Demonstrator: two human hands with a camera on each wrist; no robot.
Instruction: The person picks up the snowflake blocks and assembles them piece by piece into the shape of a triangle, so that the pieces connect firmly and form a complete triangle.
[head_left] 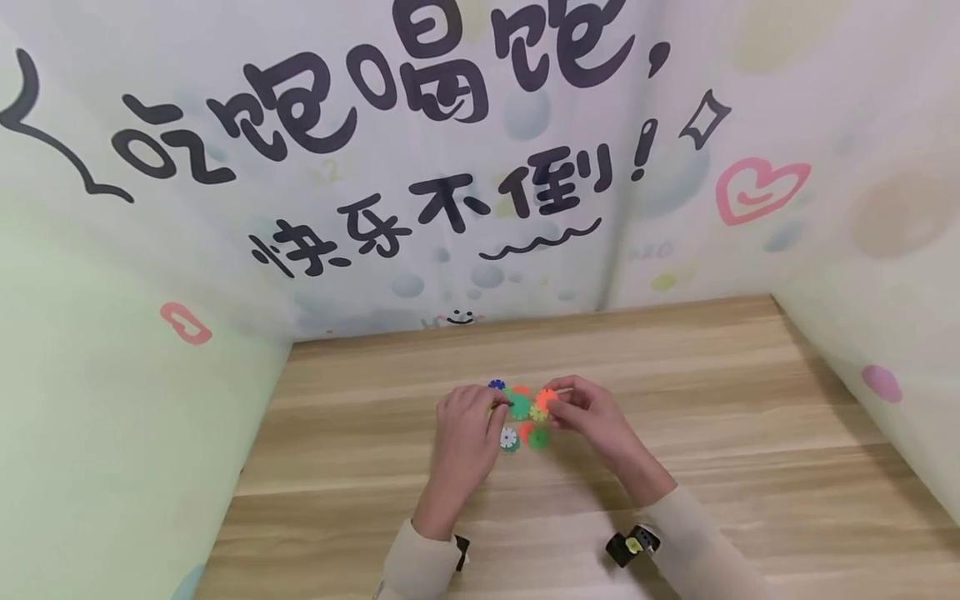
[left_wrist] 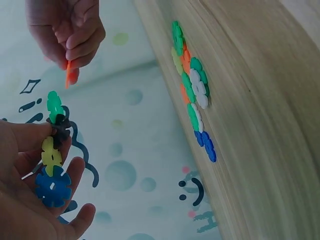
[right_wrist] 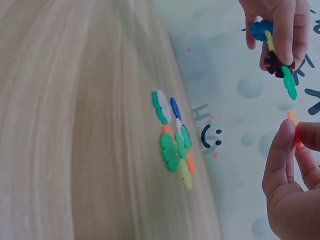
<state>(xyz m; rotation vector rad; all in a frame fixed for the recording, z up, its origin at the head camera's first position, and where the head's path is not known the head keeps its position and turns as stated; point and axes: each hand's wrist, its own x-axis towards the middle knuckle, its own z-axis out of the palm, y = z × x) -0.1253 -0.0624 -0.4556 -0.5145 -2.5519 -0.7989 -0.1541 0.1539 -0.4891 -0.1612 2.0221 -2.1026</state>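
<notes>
My left hand (left_wrist: 30, 160) holds a chain of notched plastic snowflake discs, pinching it at the black disc (left_wrist: 60, 129). A green disc (left_wrist: 54, 105) forms the chain's free end; a yellow disc (left_wrist: 51, 156) and a blue disc (left_wrist: 53, 186) follow on the palm side. Between thumb and fingers my right hand (head_left: 592, 412) pinches a single orange disc (head_left: 547, 401). In the right wrist view the orange disc's edge faces the green disc (right_wrist: 289, 84), with a small gap between them. Both hands are held above the table.
Loose discs lie in a cluster on the wooden table (head_left: 337, 450) below the hands, among them a white disc (head_left: 508, 437), a green disc (right_wrist: 169, 151) and a dark blue disc (left_wrist: 209, 147). A printed curtain wall (head_left: 420, 283) borders the table's far edge, with side panels left and right.
</notes>
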